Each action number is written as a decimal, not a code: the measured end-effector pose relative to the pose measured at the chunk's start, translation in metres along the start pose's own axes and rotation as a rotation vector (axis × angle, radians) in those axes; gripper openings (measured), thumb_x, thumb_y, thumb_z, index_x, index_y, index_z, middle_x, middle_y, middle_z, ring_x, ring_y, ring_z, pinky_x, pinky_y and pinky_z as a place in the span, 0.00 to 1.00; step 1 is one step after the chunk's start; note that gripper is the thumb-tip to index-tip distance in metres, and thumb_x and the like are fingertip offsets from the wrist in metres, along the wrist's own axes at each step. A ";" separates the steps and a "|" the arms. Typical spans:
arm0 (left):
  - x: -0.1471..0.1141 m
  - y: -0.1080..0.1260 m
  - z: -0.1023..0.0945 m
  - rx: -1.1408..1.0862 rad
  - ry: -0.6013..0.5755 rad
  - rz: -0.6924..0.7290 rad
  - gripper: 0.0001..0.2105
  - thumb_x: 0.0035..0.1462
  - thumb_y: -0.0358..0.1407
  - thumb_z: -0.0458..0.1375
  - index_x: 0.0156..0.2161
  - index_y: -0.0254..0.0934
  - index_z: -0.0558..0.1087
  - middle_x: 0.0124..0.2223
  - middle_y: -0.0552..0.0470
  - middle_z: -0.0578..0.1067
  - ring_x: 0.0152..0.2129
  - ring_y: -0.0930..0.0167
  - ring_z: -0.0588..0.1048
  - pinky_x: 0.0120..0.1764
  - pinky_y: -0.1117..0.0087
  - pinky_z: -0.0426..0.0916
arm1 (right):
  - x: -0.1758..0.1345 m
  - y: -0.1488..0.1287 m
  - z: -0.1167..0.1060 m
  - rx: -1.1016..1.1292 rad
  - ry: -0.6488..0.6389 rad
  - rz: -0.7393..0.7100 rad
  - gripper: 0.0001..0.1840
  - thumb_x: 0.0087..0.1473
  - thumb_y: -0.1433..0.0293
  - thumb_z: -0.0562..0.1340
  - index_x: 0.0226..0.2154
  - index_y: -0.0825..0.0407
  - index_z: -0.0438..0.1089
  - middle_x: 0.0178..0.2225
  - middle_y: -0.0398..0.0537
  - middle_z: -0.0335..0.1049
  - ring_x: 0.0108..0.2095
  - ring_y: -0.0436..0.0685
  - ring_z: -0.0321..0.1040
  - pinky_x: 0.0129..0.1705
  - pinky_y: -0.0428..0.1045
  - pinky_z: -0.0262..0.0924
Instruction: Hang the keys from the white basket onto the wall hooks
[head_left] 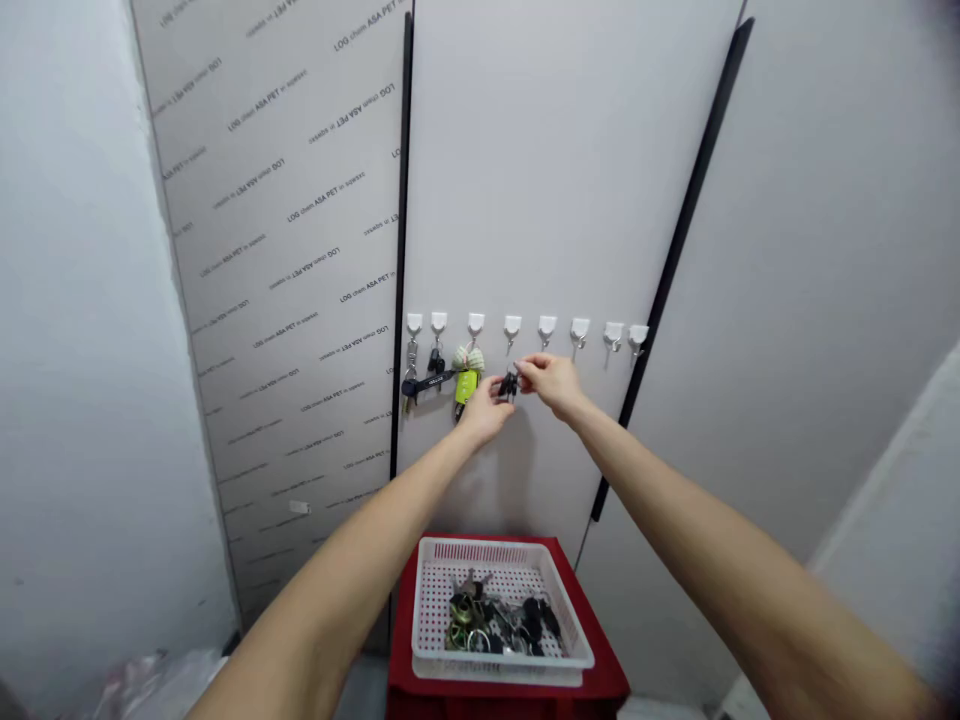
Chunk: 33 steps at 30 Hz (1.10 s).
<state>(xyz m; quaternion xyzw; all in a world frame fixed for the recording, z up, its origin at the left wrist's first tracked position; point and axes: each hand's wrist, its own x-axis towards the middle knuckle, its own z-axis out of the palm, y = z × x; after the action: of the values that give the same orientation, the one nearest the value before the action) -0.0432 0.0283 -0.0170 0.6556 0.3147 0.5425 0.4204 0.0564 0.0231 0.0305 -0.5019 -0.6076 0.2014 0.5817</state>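
Observation:
A small bunch of dark keys (pixel 508 384) is between my two hands, just below the fourth white hook (pixel 512 326) from the left. My left hand (pixel 487 408) grips the keys from the left side. With thumb and fingertips pinched at the top of the bunch, my right hand (pixel 549 380) holds its ring. Whether the ring touches the hook, I cannot tell. Left of my hands hang a key bunch with a black strap (pixel 429 384), black keys (pixel 436 360), and a bunch with a yellow-green tag (pixel 466 386).
More white hooks (pixel 580 330) run to the right with nothing on them. Below, a white perforated basket (pixel 426 600) with several loose keys (pixel 502 620) stands on a red box (pixel 600 660). Black vertical handles (pixel 686 220) stick out along the cabinet door. Plastic wrapping (pixel 161 685) lies at lower left.

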 end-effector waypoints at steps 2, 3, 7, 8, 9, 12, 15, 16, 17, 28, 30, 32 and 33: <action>0.014 0.009 0.003 0.171 0.082 0.036 0.23 0.36 0.23 0.50 0.43 0.34 0.58 0.40 0.48 0.66 0.33 0.75 0.65 0.36 0.75 0.58 | 0.015 -0.009 0.001 -0.023 0.089 -0.018 0.04 0.37 0.73 0.54 0.20 0.57 0.62 0.11 0.38 0.57 0.13 0.43 0.55 0.17 0.41 0.56; 0.018 0.013 0.004 0.268 0.116 0.025 0.22 0.37 0.24 0.50 0.43 0.35 0.58 0.40 0.48 0.66 0.34 0.74 0.65 0.37 0.74 0.58 | 0.022 -0.012 0.003 -0.052 0.125 -0.019 0.04 0.37 0.73 0.53 0.20 0.57 0.62 0.11 0.39 0.57 0.13 0.43 0.56 0.18 0.41 0.56; 0.023 0.028 0.003 0.550 0.156 -0.036 0.21 0.38 0.26 0.49 0.42 0.36 0.60 0.39 0.48 0.67 0.35 0.70 0.65 0.37 0.71 0.58 | 0.041 -0.010 0.008 -0.265 0.213 -0.001 0.06 0.38 0.74 0.53 0.21 0.58 0.64 0.14 0.42 0.61 0.16 0.45 0.59 0.21 0.42 0.57; 0.023 0.030 0.002 0.587 0.149 -0.036 0.20 0.38 0.27 0.49 0.42 0.37 0.60 0.39 0.48 0.68 0.35 0.69 0.65 0.36 0.71 0.59 | 0.045 -0.008 0.009 -0.321 0.220 0.002 0.07 0.38 0.74 0.53 0.22 0.58 0.65 0.14 0.43 0.62 0.16 0.46 0.60 0.22 0.42 0.57; 0.022 0.031 0.002 0.614 0.139 -0.036 0.20 0.38 0.27 0.48 0.42 0.37 0.60 0.38 0.48 0.68 0.35 0.69 0.66 0.36 0.71 0.59 | 0.048 -0.005 0.010 -0.374 0.221 0.003 0.07 0.38 0.74 0.52 0.22 0.58 0.65 0.15 0.44 0.63 0.17 0.46 0.61 0.23 0.42 0.57; 0.021 0.029 0.003 0.662 0.104 -0.043 0.20 0.38 0.28 0.48 0.42 0.36 0.60 0.38 0.48 0.68 0.35 0.68 0.66 0.35 0.71 0.59 | 0.054 0.004 0.013 -0.483 0.203 0.001 0.09 0.38 0.74 0.52 0.24 0.58 0.66 0.16 0.46 0.65 0.20 0.48 0.62 0.26 0.44 0.57; 0.018 0.025 0.002 0.687 0.088 -0.054 0.22 0.38 0.29 0.49 0.44 0.34 0.58 0.40 0.46 0.66 0.37 0.68 0.64 0.37 0.71 0.59 | 0.053 0.006 0.014 -0.520 0.182 0.005 0.10 0.38 0.75 0.52 0.25 0.58 0.66 0.18 0.47 0.66 0.22 0.49 0.63 0.28 0.44 0.57; 0.015 0.022 0.001 0.692 0.083 -0.060 0.22 0.38 0.29 0.49 0.44 0.33 0.57 0.41 0.46 0.66 0.37 0.68 0.64 0.37 0.71 0.58 | 0.051 0.006 0.013 -0.526 0.180 0.000 0.11 0.38 0.75 0.51 0.26 0.59 0.66 0.19 0.48 0.66 0.24 0.49 0.63 0.29 0.45 0.57; 0.012 0.019 0.000 0.693 0.077 -0.067 0.23 0.39 0.30 0.49 0.45 0.32 0.57 0.42 0.45 0.65 0.37 0.69 0.64 0.37 0.72 0.58 | 0.049 0.006 0.012 -0.533 0.183 -0.014 0.12 0.38 0.75 0.51 0.27 0.59 0.66 0.21 0.48 0.67 0.25 0.49 0.63 0.30 0.45 0.56; -0.103 -0.089 -0.013 0.736 -0.417 -0.163 0.15 0.41 0.29 0.49 0.39 0.31 0.64 0.37 0.48 0.69 0.33 0.75 0.66 0.37 0.76 0.59 | -0.102 0.104 -0.001 -0.617 -0.372 0.046 0.12 0.38 0.74 0.52 0.28 0.59 0.66 0.27 0.48 0.67 0.27 0.48 0.62 0.31 0.42 0.55; -0.126 -0.111 -0.018 0.878 -0.506 -0.189 0.14 0.40 0.30 0.49 0.37 0.33 0.65 0.37 0.49 0.69 0.34 0.73 0.66 0.38 0.74 0.59 | -0.137 0.131 0.004 -0.663 -0.615 0.086 0.11 0.37 0.74 0.52 0.27 0.57 0.67 0.25 0.46 0.68 0.26 0.47 0.62 0.30 0.41 0.54; -0.141 -0.127 -0.022 0.998 -0.546 -0.196 0.14 0.40 0.30 0.49 0.37 0.35 0.65 0.38 0.49 0.68 0.36 0.71 0.65 0.39 0.72 0.58 | -0.163 0.148 0.010 -0.743 -0.748 0.086 0.11 0.36 0.72 0.53 0.26 0.55 0.67 0.25 0.45 0.68 0.25 0.48 0.62 0.28 0.41 0.53; -0.146 -0.132 -0.023 1.037 -0.561 -0.200 0.14 0.39 0.30 0.49 0.37 0.36 0.65 0.38 0.49 0.68 0.36 0.71 0.64 0.39 0.72 0.58 | -0.171 0.153 0.013 -0.802 -0.782 0.081 0.10 0.36 0.71 0.53 0.26 0.54 0.67 0.24 0.45 0.68 0.26 0.48 0.62 0.27 0.41 0.52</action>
<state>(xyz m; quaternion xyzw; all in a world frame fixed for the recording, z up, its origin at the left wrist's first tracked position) -0.0911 -0.0344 -0.1987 0.8608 0.4756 0.0819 0.1614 0.0708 -0.0534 -0.1864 -0.5945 -0.7874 0.1480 0.0684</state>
